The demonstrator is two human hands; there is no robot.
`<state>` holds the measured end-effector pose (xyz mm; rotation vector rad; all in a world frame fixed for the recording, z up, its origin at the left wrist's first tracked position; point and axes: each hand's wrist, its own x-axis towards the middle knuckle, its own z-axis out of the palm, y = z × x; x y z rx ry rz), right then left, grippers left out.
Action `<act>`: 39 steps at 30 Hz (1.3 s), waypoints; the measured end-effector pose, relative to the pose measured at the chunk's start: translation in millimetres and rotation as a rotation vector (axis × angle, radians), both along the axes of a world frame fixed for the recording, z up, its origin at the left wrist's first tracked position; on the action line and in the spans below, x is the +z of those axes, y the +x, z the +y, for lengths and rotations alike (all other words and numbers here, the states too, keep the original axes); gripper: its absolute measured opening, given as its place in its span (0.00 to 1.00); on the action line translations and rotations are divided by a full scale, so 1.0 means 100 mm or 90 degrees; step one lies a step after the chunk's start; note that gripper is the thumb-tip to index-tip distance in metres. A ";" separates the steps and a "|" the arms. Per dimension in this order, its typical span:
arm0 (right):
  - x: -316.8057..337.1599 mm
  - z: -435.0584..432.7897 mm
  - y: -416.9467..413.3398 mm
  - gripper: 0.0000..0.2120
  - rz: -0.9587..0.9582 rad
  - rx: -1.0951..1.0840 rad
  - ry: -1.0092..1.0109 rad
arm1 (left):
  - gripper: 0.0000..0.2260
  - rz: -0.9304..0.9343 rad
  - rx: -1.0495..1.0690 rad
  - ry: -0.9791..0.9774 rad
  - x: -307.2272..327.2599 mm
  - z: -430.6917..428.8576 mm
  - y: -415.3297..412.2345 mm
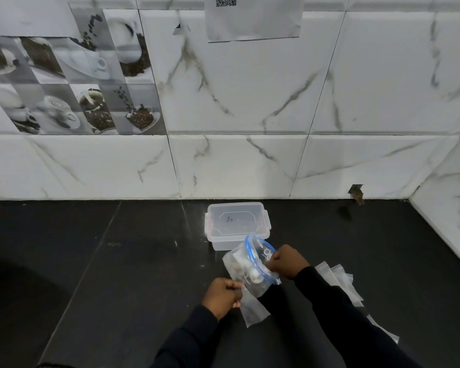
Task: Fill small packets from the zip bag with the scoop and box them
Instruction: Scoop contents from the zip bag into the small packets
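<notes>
A clear zip bag with a blue zip rim stands open on the black counter, with pale contents and what looks like a white scoop inside. My right hand reaches into the bag's mouth with curled fingers and grips the scoop's handle. My left hand pinches a small clear packet that hangs just below the bag. Behind them sits a clear plastic box with its lid on.
Several empty small packets lie on the counter to the right, partly under my right sleeve. The tiled wall rises right behind the box and turns a corner at the far right. Dark counter stretches to the left.
</notes>
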<state>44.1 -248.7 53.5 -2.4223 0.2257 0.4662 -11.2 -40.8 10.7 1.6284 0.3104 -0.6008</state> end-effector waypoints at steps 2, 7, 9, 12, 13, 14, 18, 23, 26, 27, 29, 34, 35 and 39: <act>0.03 -0.06 0.04 0.21 0.018 -0.015 0.034 | 0.11 0.022 0.008 -0.010 0.00 0.01 -0.05; 0.07 -0.07 0.10 0.13 0.037 0.014 0.044 | 0.07 0.009 0.002 0.014 -0.03 0.01 -0.11; 0.09 -0.07 0.10 0.11 0.039 0.026 0.043 | 0.03 -0.026 -0.004 0.042 -0.03 0.04 -0.13; 0.11 -0.09 0.09 0.09 0.030 0.009 0.026 | 0.02 -0.112 0.007 0.134 0.02 0.09 -0.14; 0.12 -0.11 0.09 0.08 0.025 0.000 0.024 | 0.03 -0.139 0.022 0.165 0.04 0.11 -0.14; 0.14 -0.13 0.08 0.07 0.022 -0.005 0.026 | 0.03 -0.168 0.035 0.192 0.06 0.12 -0.14; 0.18 -0.11 0.04 0.05 0.016 0.005 0.001 | 0.02 -0.204 0.022 0.242 0.09 0.15 -0.06; 0.14 0.05 0.04 0.11 0.027 0.063 -0.084 | 0.05 -0.048 -0.098 0.174 0.00 0.08 -0.01; 0.07 0.13 0.04 0.13 0.013 0.087 -0.132 | 0.09 0.014 -0.044 0.104 -0.03 -0.04 0.00; 0.05 0.14 0.03 0.13 0.011 0.090 -0.139 | 0.12 0.023 -0.018 0.094 -0.04 -0.07 0.00; 0.01 0.15 0.02 0.13 0.009 0.080 -0.140 | 0.16 0.035 0.022 0.077 -0.04 -0.11 0.01; -0.04 0.12 0.03 0.13 0.014 0.068 -0.129 | 0.07 0.152 0.101 -0.036 -0.04 -0.11 0.04; -0.04 0.12 0.03 0.14 0.013 0.067 -0.125 | 0.08 0.170 0.108 -0.061 -0.05 -0.10 0.05; -0.06 0.12 0.03 0.14 -0.001 0.056 -0.120 | 0.10 0.188 0.126 -0.091 -0.09 -0.09 0.06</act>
